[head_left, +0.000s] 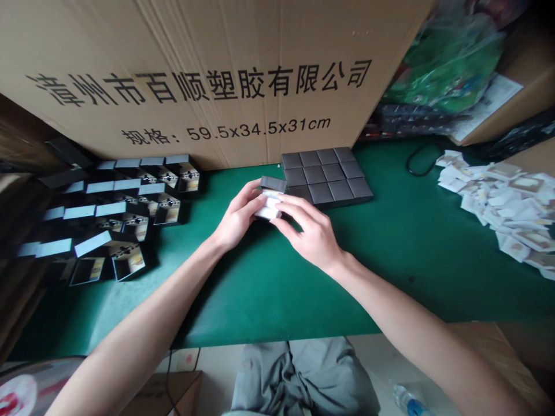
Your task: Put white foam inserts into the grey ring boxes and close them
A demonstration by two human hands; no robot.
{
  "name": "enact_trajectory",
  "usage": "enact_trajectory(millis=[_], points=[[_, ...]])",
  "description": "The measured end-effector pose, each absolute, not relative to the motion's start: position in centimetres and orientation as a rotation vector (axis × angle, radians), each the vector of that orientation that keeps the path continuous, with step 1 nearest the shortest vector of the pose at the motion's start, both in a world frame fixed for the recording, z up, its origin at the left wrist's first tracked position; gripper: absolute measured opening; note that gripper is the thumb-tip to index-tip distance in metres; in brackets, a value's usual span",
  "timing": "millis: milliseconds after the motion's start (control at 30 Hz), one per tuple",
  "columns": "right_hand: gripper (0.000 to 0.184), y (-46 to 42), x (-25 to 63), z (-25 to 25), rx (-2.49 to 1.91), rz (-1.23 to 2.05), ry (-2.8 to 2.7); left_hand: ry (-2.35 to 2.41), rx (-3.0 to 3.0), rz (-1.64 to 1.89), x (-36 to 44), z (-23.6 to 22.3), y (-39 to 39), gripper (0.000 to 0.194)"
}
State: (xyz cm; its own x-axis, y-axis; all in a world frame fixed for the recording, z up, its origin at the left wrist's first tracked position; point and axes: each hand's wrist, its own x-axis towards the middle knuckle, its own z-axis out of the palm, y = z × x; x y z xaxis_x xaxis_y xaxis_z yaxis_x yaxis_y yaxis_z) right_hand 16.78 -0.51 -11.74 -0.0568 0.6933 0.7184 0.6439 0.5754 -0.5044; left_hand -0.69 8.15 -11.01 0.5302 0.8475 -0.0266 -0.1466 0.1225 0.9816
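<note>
Both hands meet over the middle of the green table [390, 260]. My left hand [236, 216] and my right hand [310, 231] are closed together on a small dark box [273, 185] with a white insert [269, 205] showing under its lid. Just right of the box lies a block of closed dark boxes [327, 176] packed in rows. On the left stand several open dark boxes [130, 202] with their lids up and small items inside.
A large printed cardboard carton [208, 75] walls off the back of the table. A heap of small white cards [503, 202] lies at the right, with a green plastic bag [451, 58] behind it. A black cable [418, 162] curls nearby. A water bottle [410, 401] is by my lap.
</note>
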Motion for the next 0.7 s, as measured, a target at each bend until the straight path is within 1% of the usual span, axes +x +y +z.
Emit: enact_trajectory(millis=[100, 233, 367, 500, 700], points=[[0.014, -0.54, 16.87, -11.7, -1.081, 0.047, -1.71, 0.725, 1.22, 0.839, -0.62, -11.08, 8.23, 0.041], [0.018, -0.45, 16.97, -11.85, -1.079, 0.052, -1.705, 0.732, 1.217, 0.834, -0.61, -11.19, 8.3, 0.042], [0.013, -0.31, 16.84, -11.96, -1.088, 0.039, -1.724, 0.725, 1.265, 0.821, -0.7, -11.21, 8.28, 0.047], [0.012, -0.31, 16.72, -12.05, -1.118, 0.028, -1.741, 0.694, 1.379, 0.763, -0.77, -11.05, 8.15, 0.058], [0.014, -0.41, 16.89, -11.89, -1.167, 0.032, -1.733, 0.585, 1.382, 0.625, -1.46, -11.02, 8.23, 0.084]])
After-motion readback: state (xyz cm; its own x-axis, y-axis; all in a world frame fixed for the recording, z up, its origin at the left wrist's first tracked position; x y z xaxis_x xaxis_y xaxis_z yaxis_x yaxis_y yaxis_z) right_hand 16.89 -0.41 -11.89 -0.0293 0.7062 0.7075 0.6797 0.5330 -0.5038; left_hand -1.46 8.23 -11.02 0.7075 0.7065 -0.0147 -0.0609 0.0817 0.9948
